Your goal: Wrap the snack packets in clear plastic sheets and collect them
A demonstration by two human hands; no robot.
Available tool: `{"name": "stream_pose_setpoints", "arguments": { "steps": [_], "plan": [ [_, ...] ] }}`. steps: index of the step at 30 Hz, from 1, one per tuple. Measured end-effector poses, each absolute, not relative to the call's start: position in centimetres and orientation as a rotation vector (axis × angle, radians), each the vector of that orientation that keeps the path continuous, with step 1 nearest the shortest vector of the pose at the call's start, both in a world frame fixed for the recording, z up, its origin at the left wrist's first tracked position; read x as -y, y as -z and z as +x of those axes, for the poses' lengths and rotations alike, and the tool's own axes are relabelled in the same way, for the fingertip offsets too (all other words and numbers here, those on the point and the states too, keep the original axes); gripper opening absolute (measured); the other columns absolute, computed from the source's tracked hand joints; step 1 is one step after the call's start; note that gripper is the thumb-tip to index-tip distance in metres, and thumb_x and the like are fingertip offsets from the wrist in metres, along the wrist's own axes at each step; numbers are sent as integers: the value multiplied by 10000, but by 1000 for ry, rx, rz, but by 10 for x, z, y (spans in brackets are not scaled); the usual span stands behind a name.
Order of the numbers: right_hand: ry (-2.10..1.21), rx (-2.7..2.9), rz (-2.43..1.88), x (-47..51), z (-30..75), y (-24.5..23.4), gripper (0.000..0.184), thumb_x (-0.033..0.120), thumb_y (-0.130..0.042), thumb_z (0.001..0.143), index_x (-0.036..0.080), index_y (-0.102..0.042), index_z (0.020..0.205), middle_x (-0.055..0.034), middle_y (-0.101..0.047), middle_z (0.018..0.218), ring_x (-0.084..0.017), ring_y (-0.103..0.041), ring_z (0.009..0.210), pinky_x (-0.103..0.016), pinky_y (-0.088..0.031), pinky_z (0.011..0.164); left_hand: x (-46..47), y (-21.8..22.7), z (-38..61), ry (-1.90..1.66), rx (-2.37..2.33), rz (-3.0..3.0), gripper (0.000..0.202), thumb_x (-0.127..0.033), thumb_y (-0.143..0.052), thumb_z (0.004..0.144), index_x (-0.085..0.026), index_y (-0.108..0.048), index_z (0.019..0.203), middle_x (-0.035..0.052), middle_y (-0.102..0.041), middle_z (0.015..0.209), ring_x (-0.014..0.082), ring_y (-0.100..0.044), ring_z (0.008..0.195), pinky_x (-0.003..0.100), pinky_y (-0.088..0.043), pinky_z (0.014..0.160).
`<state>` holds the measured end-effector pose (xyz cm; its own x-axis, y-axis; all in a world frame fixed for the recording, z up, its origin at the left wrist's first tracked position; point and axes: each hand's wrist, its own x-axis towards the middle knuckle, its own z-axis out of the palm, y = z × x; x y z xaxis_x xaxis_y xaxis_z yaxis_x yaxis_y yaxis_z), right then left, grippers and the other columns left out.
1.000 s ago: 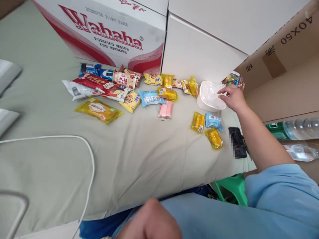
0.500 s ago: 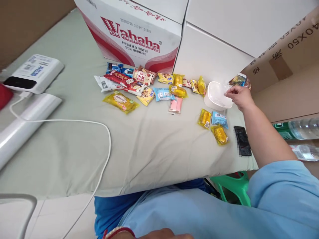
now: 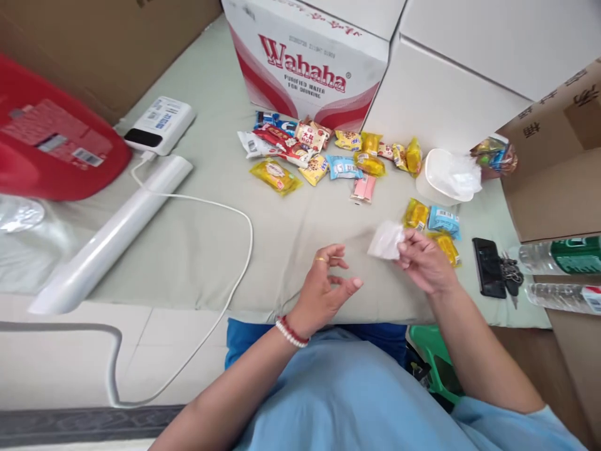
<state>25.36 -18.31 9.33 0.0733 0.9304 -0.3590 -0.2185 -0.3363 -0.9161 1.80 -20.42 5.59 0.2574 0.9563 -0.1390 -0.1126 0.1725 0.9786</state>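
Observation:
My right hand (image 3: 425, 260) pinches a small clear plastic bag (image 3: 386, 240) just above the pale green sheet (image 3: 211, 250). My left hand (image 3: 326, 288) hovers beside it, fingers curled and apart, holding nothing. A white tub (image 3: 434, 181) stuffed with more clear bags stands behind my right hand. Several wrapped snacks lie in a row in front of the Wahaha box (image 3: 310, 62); a yellow packet (image 3: 416, 215) and a blue packet (image 3: 444, 220) lie close to my right hand.
A black phone (image 3: 488, 275) with keys lies at the right edge, beside water bottles (image 3: 563, 254). A power bank (image 3: 159, 125), a white cable (image 3: 211, 207), a white roll (image 3: 113, 235) and a red object (image 3: 51, 138) are at the left. Cardboard boxes (image 3: 554, 163) stand to the right.
My right hand came back from the white tub toward me with a clear bag. My left hand rose into view beside it. The camera swung left.

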Motion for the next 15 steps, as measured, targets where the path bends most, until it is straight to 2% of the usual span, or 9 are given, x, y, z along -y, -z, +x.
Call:
{"name": "stream_pose_setpoints", "arguments": {
  "steps": [1,2,3,5,6,8,10,13,15],
  "plan": [
    [-1538,759,-1333,193,238,-85,412,381,-983,639,223,-640,803,64,-497,615,-67,-386,511,-216,-323,490,203,-51,21,-963,-1011,1066,768,-561,-862,740,-213,-528,1337,166,-564,1366,230,-644,1095,323,-597,765],
    [-1604,741,-1308,201,225,-78,417,391,-982,647,212,-636,796,62,-505,617,-63,-396,512,-211,-325,492,202,-47,22,-950,-1027,1042,805,-544,-881,711,-212,-531,1356,174,-553,1404,246,-643,1129,324,-598,774],
    [-1658,726,-1284,207,215,-72,424,401,-980,655,203,-630,789,60,-514,621,-58,-404,514,-208,-328,495,201,-44,23,-940,-1055,1033,732,-530,-870,721,-204,-577,1309,158,-594,1362,242,-649,1111,317,-589,779],
    [-1721,699,-1252,215,204,-65,431,406,-976,668,193,-622,789,60,-522,624,-50,-410,514,-200,-334,500,197,-39,21,-937,-1121,1027,448,-516,-789,800,-190,-676,1086,83,-702,1091,199,-659,953,290,-549,760],
    [-1725,688,-1250,217,203,-63,428,402,-974,672,193,-621,794,64,-515,616,-48,-405,510,-198,-337,502,195,-36,18,-949,-1155,1015,357,-514,-743,837,-191,-688,980,42,-704,939,174,-643,854,278,-525,737],
    [-1663,682,-1282,213,214,-62,417,388,-969,671,200,-626,817,74,-500,606,-49,-398,506,-198,-340,505,194,-29,8,-994,-1227,965,315,-513,-699,867,-199,-683,892,-13,-658,762,141,-586,706,265,-483,685],
    [-1481,727,-1354,197,241,-67,432,383,-966,647,211,-640,871,65,-538,655,-58,-416,518,-209,-349,513,195,-22,-6,-1048,-1304,906,317,-512,-720,854,-204,-683,916,-30,-647,742,133,-566,668,257,-469,656],
    [-909,910,-1475,149,305,-86,503,435,-942,608,230,-633,948,44,-578,729,-90,-444,541,-249,-367,540,202,-15,-22,-1062,-1348,825,362,-538,-764,823,-204,-684,939,-31,-656,768,135,-580,676,259,-493,661],
    [-565,973,-1520,108,353,-101,470,503,-878,683,258,-593,966,56,-523,725,-114,-439,563,-269,-380,578,209,-14,-28,-1057,-1319,781,394,-548,-794,795,-204,-696,961,-24,-679,809,135,-595,691,261,-509,675]
  ]
}}
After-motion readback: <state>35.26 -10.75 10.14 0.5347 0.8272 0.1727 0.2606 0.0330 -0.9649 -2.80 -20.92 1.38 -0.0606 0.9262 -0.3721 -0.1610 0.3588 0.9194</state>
